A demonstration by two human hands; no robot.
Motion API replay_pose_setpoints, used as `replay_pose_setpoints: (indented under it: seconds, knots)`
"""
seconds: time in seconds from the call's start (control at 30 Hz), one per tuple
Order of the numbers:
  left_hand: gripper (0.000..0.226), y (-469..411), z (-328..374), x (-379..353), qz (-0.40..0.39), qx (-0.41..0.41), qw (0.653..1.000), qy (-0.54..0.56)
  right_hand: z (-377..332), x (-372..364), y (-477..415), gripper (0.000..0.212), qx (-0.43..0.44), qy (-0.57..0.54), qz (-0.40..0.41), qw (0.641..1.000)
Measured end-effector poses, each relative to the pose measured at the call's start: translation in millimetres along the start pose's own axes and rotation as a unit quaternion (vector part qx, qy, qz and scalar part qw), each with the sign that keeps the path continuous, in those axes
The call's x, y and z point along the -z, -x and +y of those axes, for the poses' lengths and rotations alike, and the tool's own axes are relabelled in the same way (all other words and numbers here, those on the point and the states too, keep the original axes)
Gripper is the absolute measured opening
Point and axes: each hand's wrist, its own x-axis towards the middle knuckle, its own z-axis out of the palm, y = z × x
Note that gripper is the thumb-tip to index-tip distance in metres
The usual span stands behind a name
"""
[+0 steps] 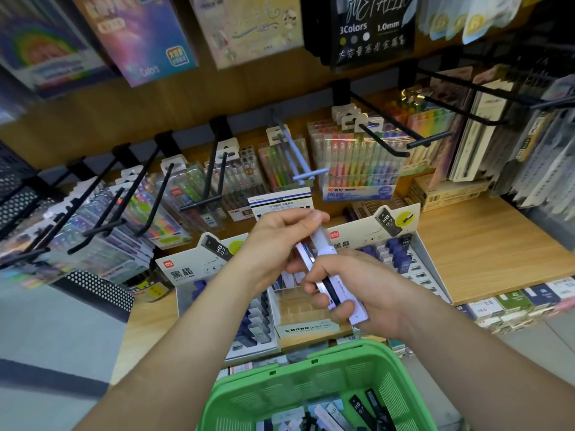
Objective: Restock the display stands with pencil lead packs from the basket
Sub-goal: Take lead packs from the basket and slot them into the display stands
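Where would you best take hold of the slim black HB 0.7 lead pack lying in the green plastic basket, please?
Probably pinch the slim black HB 0.7 lead pack across its two long narrow edges near the exposed upper end, coming straight down from above. It lies label-up among other packs, and the walls of the green plastic basket block a sideways approach.

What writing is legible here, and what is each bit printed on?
"3Colors", "1.0mm": black hanging card.
"HB 0.7": left stand header, right stand header, pack in the basket.
"MONO graph MG": clear tray front.
"0.5": hanging pen pack.
Held lead packs, Chinese print, small labels: too blurred.
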Motion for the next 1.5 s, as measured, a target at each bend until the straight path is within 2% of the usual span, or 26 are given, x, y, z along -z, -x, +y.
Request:
replay_pose_setpoints:
  seconds: [0.1, 0.2, 0.27, 0.33, 0.4, 0.53, 0.7, 0.8, 0.87, 1.03, 1.1, 1.2, 1.3, 1.4, 1.5]
  knots:
    - [0.014, 5, 1, 3, 0.075, -0.040, 0.994, 0.067, 1, 1, 0, 0.030, -0.013, 0.052, 0.009, 0.999]
    - [0.010, 10, -1, 16, 0.160, -0.060, 0.972, 0.163, 1, 5, 0, 0.019, -0.022, 0.095, 0.039, 0.994]
    - [0.006, 18, -5, 22, 0.183, -0.070, 0.961, 0.197, 1, 9, -1, 0.014, -0.005, 0.068, 0.082, 0.994]
    - [0.007, 28, -12, 21, 0.176, -0.080, 0.964, 0.185, -2, 13, -2, 0.024, 0.033, -0.025, 0.118, 0.992]
    - [0.012, 36, -22, 10, 0.159, -0.083, 0.975, 0.128, -4, 15, -2, 0.026, 0.065, -0.112, 0.130, 0.983]
    - [0.015, 45, -37, -13, 0.130, -0.061, 0.989, 0.039, -1, 14, -3, 0.025, 0.102, -0.156, 0.147, 0.971]
    - [0.030, 51, -30, -18, 0.078, -0.020, 0.996, -0.047, 2, 14, -4, 0.021, 0.126, 0.000, 0.183, 0.975]
    - [0.036, 57, -19, -6, 0.041, 0.007, 0.995, -0.087, 2, 8, -5, 0.017, 0.142, 0.083, 0.167, 0.972]
    - [0.032, 63, -12, 7, 0.039, 0.015, 0.992, -0.119, 3, 2, -6, 0.016, 0.139, 0.113, 0.142, 0.974]
    - [0.013, 87, -3, 32, 0.068, 0.004, 0.993, -0.100, 14, -19, -8, 0.022, 0.121, 0.168, 0.039, 0.978]
    - [0.007, 97, -3, 44, 0.088, -0.018, 0.987, -0.131, 18, -28, -10, 0.017, 0.109, 0.175, 0.038, 0.978]
    - [0.009, 111, -2, 78, 0.142, -0.037, 0.969, -0.198, 23, -36, -15, 0.021, 0.066, 0.138, 0.086, 0.985]
    - [0.014, 121, -11, 117, 0.174, -0.015, 0.936, -0.307, 24, -35, -16, 0.027, 0.037, 0.073, 0.117, 0.990]
    - [0.021, 125, -32, 143, 0.164, 0.034, 0.875, -0.454, 25, -34, -14, 0.021, 0.010, 0.062, 0.109, 0.992]
    - [0.010, 127, -59, 160, 0.144, 0.057, 0.840, -0.521, 30, -33, -15, 0.023, -0.014, 0.090, 0.103, 0.990]
